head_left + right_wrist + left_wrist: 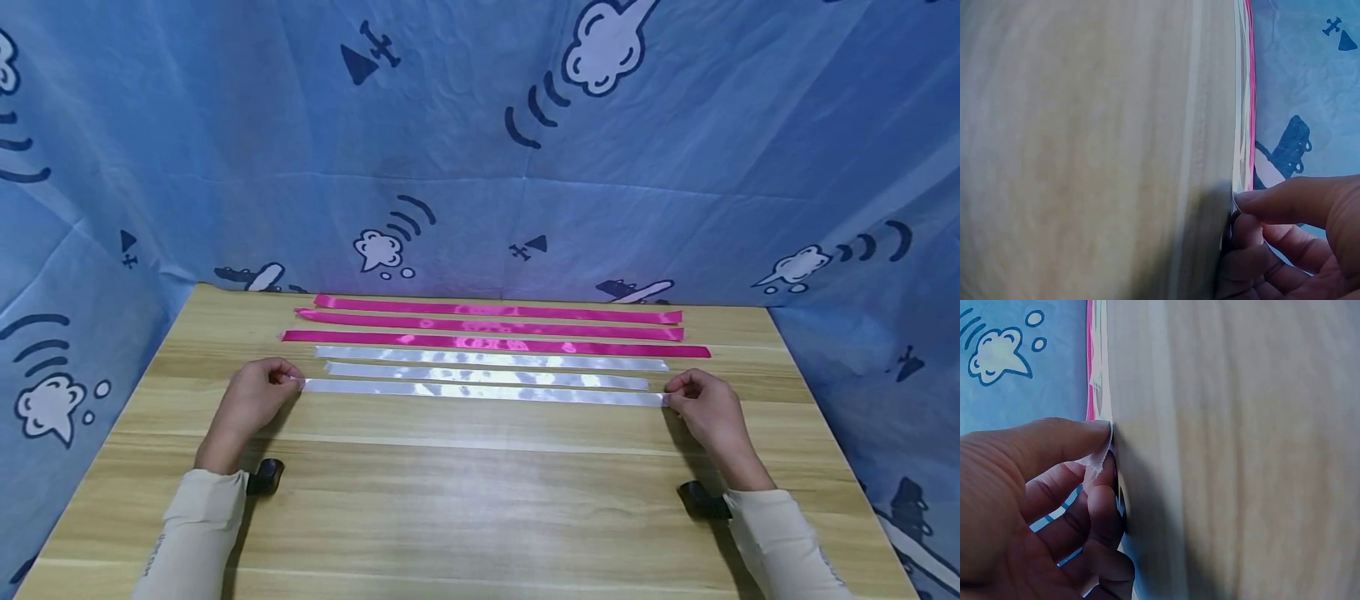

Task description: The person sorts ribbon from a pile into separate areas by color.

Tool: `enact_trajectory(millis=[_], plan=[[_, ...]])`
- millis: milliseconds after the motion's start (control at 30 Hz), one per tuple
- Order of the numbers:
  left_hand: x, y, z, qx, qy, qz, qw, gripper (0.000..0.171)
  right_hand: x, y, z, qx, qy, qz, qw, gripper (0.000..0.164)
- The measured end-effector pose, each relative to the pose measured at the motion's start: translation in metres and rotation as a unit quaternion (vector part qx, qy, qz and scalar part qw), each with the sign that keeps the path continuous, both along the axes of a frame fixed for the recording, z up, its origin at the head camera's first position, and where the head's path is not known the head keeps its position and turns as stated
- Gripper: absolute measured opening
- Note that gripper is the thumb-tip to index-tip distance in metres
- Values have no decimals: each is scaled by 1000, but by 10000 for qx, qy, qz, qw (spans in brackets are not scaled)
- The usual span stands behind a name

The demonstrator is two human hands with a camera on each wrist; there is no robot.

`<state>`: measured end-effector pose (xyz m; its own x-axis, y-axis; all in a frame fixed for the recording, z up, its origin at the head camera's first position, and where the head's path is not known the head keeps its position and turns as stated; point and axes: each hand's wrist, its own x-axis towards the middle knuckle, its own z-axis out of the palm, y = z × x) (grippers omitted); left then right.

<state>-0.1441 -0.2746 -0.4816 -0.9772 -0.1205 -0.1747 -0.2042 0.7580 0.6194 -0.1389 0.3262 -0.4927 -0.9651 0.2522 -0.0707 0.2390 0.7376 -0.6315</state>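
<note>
A white satin ribbon (pixel 480 392) is stretched straight across the table, the nearest strip of a row. My left hand (pixel 258 396) pinches its left end between thumb and finger; in the left wrist view a frayed ribbon end (pixel 1096 464) shows between them. At the other end my right hand (pixel 708 408) pinches the ribbon's right tip, and the right wrist view has the thumb (pixel 1272 199) pressed on the finger there. Just beyond lie two more white ribbons, the middle one (pixel 487 375) and the far one (pixel 487 359), roughly parallel.
Three bright pink ribbons (pixel 495 343) lie behind the white ones, near the table's back edge. The wooden table (pixel 450 508) reaches toward me. A blue patterned cloth (pixel 465 125) hangs behind and at both sides. Black wrist cameras (pixel 266 477) sit by the sleeves.
</note>
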Motion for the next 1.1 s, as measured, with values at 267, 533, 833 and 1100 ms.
enact_trajectory(millis=[267,533,833,1100], plan=[[0,1,0,-15,-57,-15,10000,15,0,3,1,4,11,47,10000,11],[-1,2,1,-21,-38,-74,10000,14,1,5,0,46,64,-2,10000,9],[-1,-1,2,36,-43,-58,10000,16,0,7,0,-61,-3,-102,9999,14],[-1,-12,1,119,213,-121,9996,25,3,15,0,-126,-33,-172,9998,15]])
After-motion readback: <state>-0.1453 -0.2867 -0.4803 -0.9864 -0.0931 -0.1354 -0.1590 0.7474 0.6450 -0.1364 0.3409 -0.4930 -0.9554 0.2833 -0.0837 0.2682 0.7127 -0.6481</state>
